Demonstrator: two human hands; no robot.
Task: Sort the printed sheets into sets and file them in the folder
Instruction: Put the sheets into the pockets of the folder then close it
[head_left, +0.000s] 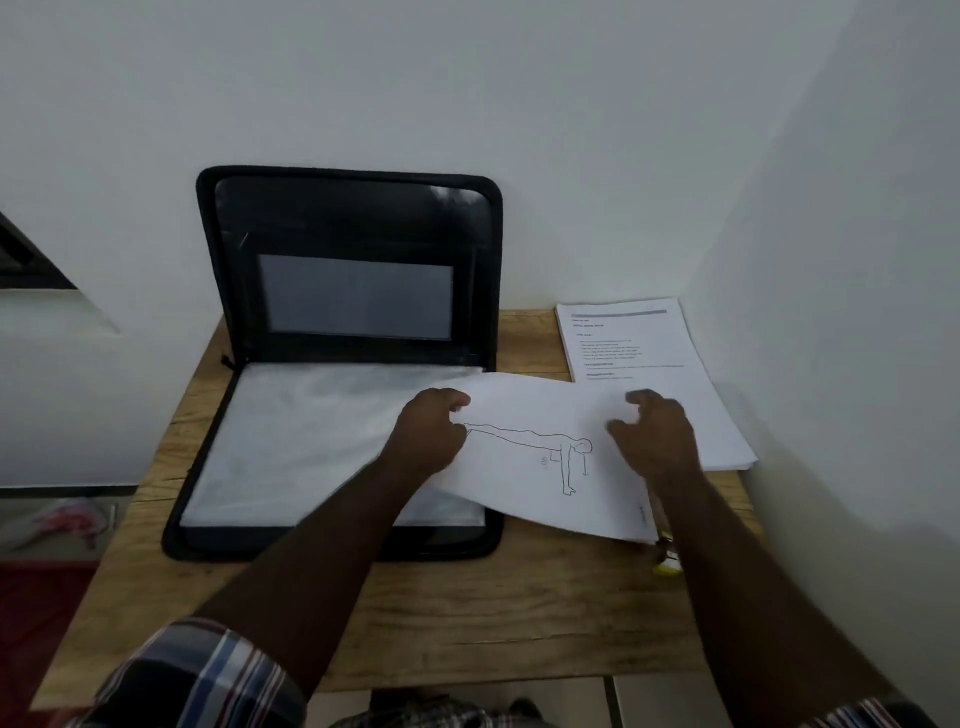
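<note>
Plaid sleeves (208, 670) are right at the bottom edge, both forearms reaching out over a small wooden table (467, 613).

Left hand (431, 434) is pinching the left edge of a loose sheet (540, 415), thumb and fingers curled onto the paper. Right hand (657, 434) is over the sheet's right side with fingers loosely curled and spread; I honestly can't tell if it's actually gripping the paper or just hovering above it. The sheet has a line drawing of a figure in a plank or push-up pose, and it's tilted, left edge lifted, long side running roughly left to right across the table.

What matters for the next move, I'd say: the black zip folder (343, 545) sits open to the left of the sheet, lid propped against the wall, clear plastic sleeves (291, 441) lying flat in the bottom half. The sheet's left end already overlaps the folder's right side, so the left hand is the nearer one to steer it in.

Rest of the printed stack (649, 374) is at the back right corner, just behind the right hand. Top page has a grey bar, a heading and some text lines, but it's too small and blurry to read. No brand visible on the folder either.

Something small and yellow (667, 566) peeks out below the sheet near the right wrist; can't tell what.
</note>
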